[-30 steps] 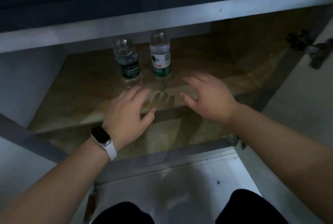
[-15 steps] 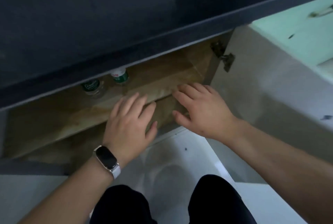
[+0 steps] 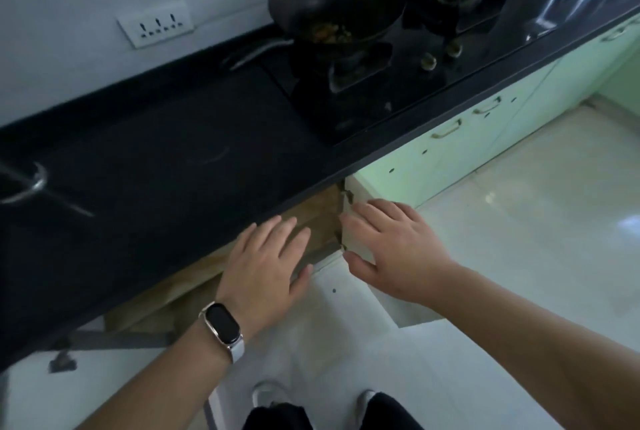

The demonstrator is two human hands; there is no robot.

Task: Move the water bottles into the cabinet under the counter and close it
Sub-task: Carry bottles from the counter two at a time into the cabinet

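Note:
The cabinet under the black counter [image 3: 166, 166] stands open; only a strip of its wooden shelf [image 3: 311, 215] shows below the counter edge. The water bottles are hidden by the counter. My left hand [image 3: 270, 263], with a watch on the wrist, hovers flat and empty in front of the opening. My right hand [image 3: 391, 246] is spread, empty, over the inner face of the open right cabinet door [image 3: 405, 312], near its hinge [image 3: 346, 197]; I cannot tell whether it touches the door.
A dark wok [image 3: 332, 0] with food sits on the gas stove [image 3: 398, 59] at the back right. Pale green cabinet fronts [image 3: 450, 142] run to the right. The floor [image 3: 519, 221] is glossy white tile. A wall socket [image 3: 156, 26] is behind the counter.
The view has risen from inside the cabinet to above the counter, so the two bottles on the shelf are out of sight. Both hands have drawn back out of the cabinet, still empty.

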